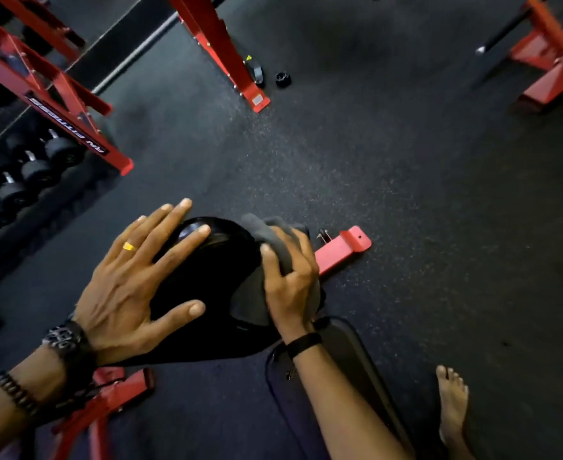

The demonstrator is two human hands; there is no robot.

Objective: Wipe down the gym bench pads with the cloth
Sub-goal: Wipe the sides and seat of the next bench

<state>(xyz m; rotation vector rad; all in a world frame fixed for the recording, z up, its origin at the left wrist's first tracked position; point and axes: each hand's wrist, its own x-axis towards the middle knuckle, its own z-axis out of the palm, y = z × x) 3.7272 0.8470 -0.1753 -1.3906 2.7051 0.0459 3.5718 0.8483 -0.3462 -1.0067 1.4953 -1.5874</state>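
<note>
Gripping the dark grey cloth [273, 260], the right hand [290, 280] presses it against the right side of the black bench pad [213, 270], while the left hand [134, 277] rests flat with fingers spread on the pad's left side, above the dark gym floor [406, 194].

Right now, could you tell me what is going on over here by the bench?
A person is wiping a black gym bench pad. The right hand grips a dark grey cloth against the pad's rounded end, while the left hand rests flat on the pad with fingers spread. A longer bench pad lies below the right forearm, on a red frame.
</note>
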